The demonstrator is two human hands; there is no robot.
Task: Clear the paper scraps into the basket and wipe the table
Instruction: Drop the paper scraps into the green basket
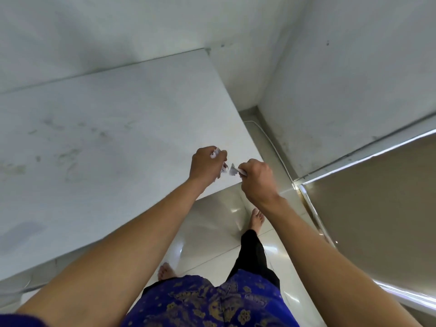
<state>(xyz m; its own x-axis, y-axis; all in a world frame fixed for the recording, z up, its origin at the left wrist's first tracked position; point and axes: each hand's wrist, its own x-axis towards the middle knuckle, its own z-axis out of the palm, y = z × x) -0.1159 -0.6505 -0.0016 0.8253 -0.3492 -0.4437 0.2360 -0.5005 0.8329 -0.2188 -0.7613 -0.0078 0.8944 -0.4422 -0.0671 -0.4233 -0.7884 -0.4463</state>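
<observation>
The white table [113, 142] fills the left of the head view, smudged with grey marks. My left hand [206, 165] hovers over its right front corner, fingers curled round white paper scraps [216, 153]. My right hand [257, 179] is just to the right, past the table's edge, pinching another white paper scrap [234, 171]. The two hands are a small gap apart. No basket or cloth is in view.
White walls stand behind and to the right of the table. A glossy tiled floor [212, 232] lies below, with my bare feet on it. A metal-framed brown panel [377, 208] runs along the right. A thin white cable [271, 142] lies by the wall.
</observation>
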